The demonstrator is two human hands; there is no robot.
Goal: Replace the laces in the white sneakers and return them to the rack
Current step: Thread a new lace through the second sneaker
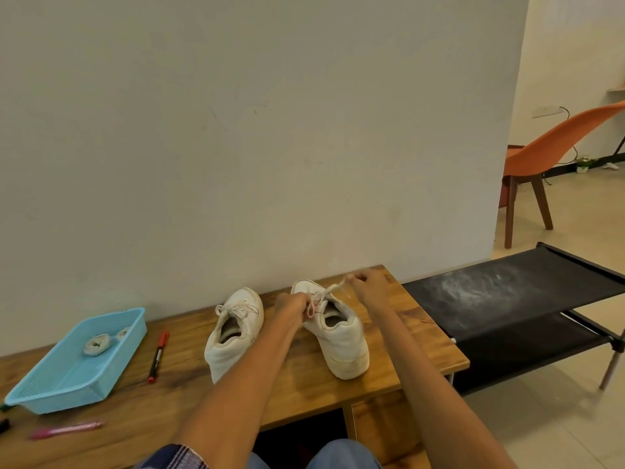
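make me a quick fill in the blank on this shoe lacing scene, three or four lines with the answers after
1. Both hands, left and right, pull the lace of the sneaker on the ____ side of the pair.
2. The other sneaker already has its lace tied in a ____.
3. The coiled laces lie in a ____ basket.
4. The pen between basket and sneakers has a ____ cap.

Answers: right; bow; blue; red

Black object cut by left edge; blurred pink pen.
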